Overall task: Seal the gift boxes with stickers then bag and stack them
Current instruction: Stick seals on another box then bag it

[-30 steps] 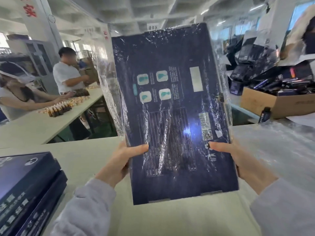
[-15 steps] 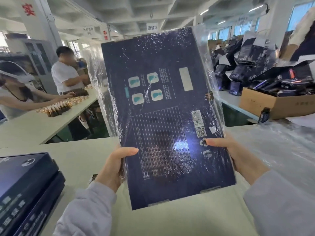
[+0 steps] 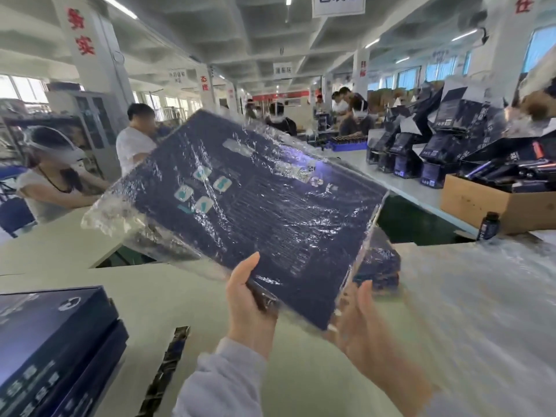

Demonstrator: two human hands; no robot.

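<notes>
Pinched tilted, bagged box at near edge in left hand, thumb on top. Clasped near corner with right hand, thumb raised; blurred.

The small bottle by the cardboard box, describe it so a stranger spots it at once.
Look right to the brown cardboard box on the pale bench. A small dark bottle stands upright just in front of it, alone, unlike the dark cartons packed inside.

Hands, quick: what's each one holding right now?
Left hand: grips the bagged gift box at its near edge, thumb on top.
Right hand: holds the same box's corner; blurred.
</notes>
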